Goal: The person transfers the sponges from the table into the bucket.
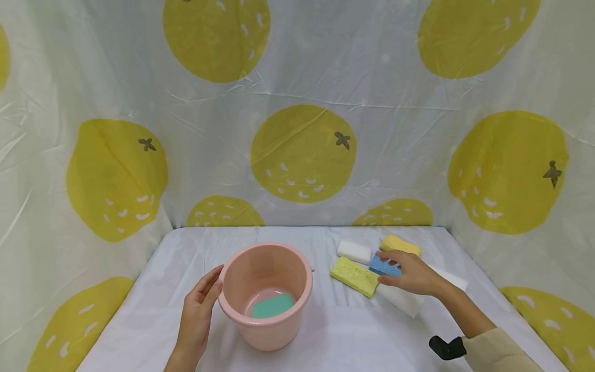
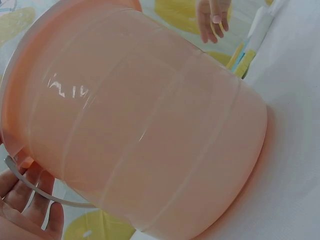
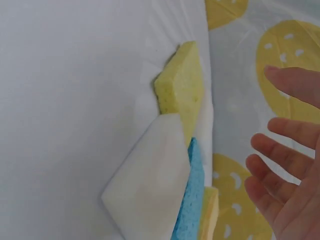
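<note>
While my left hand (image 1: 197, 310) holds the pink bucket (image 1: 271, 336) by its rim, the head view shows one teal sponge (image 1: 273, 306) inside; the blue sponge (image 1: 378, 266) beneath my right hand (image 1: 409, 271), and yellow sponges (image 1: 355, 277) and white sponges (image 1: 400, 302) around it, seem left outside. Left wrist view: my hand meets the rim beside the bail handle (image 2: 67, 202). Right wrist view: my hand spreads wide, gripping nothing.

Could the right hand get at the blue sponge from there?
Probably yes: the right hand hovers close by the blue sponge, and nothing seems to lie on top of it, though other sponges sit around it.
</note>
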